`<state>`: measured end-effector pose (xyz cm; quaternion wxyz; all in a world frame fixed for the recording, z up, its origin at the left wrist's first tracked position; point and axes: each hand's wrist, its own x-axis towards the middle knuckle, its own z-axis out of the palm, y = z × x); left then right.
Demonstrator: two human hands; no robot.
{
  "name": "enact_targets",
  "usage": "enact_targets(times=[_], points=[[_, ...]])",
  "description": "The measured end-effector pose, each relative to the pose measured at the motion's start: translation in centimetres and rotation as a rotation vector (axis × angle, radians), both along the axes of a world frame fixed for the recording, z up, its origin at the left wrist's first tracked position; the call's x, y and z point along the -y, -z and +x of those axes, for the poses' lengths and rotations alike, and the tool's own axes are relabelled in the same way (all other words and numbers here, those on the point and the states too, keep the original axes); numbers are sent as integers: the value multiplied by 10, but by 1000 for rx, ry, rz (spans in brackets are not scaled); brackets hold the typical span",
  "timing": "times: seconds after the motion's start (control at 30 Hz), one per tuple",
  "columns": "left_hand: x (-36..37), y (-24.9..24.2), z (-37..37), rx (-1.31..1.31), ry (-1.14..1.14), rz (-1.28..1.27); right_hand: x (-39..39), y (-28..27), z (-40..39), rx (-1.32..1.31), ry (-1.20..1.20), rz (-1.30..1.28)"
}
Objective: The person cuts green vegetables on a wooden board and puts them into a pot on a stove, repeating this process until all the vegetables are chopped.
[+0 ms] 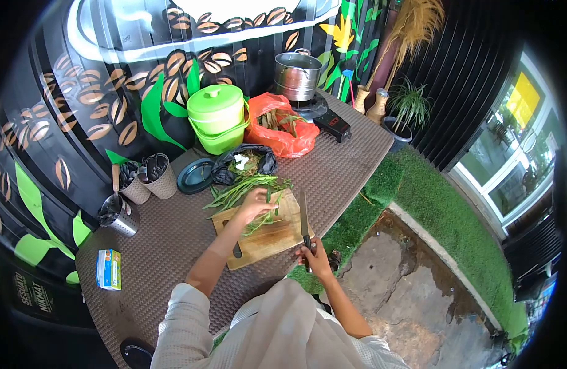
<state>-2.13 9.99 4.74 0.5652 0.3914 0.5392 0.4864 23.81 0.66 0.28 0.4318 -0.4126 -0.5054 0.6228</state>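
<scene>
My right hand (316, 259) is closed round the dark handle of a kitchen knife (304, 216), whose blade points away from me by the right edge of the cutting board (265, 242). Over the far part of that wooden board, my left hand (256, 206) is closed on some green vegetable stalks (269, 195). A heap of long green vegetables (237, 191) lies at the board's far left edge, and some greens rest under my left hand. Just behind the heap, a black plastic bag (268, 163) holds plant scraps and a bit of white.
Farther back stand a lime-green lidded container (216, 111), a red plastic bag (299, 146) with plant matter, and a steel pot (297, 77) on a portable stove (332, 125). Cutlery holders (157, 178), a dark plate (195, 176) and a small packet (109, 269) are left.
</scene>
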Motion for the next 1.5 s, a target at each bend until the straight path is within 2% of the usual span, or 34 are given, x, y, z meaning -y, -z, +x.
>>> enact_targets(times=[0.03,0.1,0.17,0.2,0.27,0.3,0.37,0.43,0.5,0.63,0.77,0.87,1.07,1.13,1.23,1.37,1.5], points=[[5,6,4,2,2,-2,1,1,-1,-64,-10,1],[15,13,11,188,-86,-44,-1,-2,-2,-61,-5,-9],[22,19,17,164,-167,-90,-5,-8,-5,177,35,37],[25,21,19,181,-206,-74,-8,-4,-7,177,34,34],[30,25,21,197,-246,-58,-17,2,-13,522,99,263],[32,24,22,229,-221,-22,-17,-4,-18,522,99,262],[36,22,25,260,-193,13,-13,-28,-35,545,166,507],[40,21,29,252,-197,87,-12,-34,-52,482,131,458],[43,23,32,199,-223,89,-15,-30,-66,294,109,475],[49,26,38,88,-271,107,-21,-12,-77,296,75,477],[56,28,40,107,-264,204,-29,-3,-71,306,30,438],[59,30,43,39,-260,214,-34,-3,-65,327,-28,329],[60,30,42,99,-207,173,-40,-9,-61,103,-127,166],[59,32,39,16,-168,223,-41,-10,-61,2,-197,120],[57,35,36,-82,-206,264,-42,-8,-65,-22,-238,141],[56,37,34,-89,-203,291,-41,-11,-70,-3,-222,128],[62,28,32,-12,-188,186,-41,-9,-71,26,-192,130]])
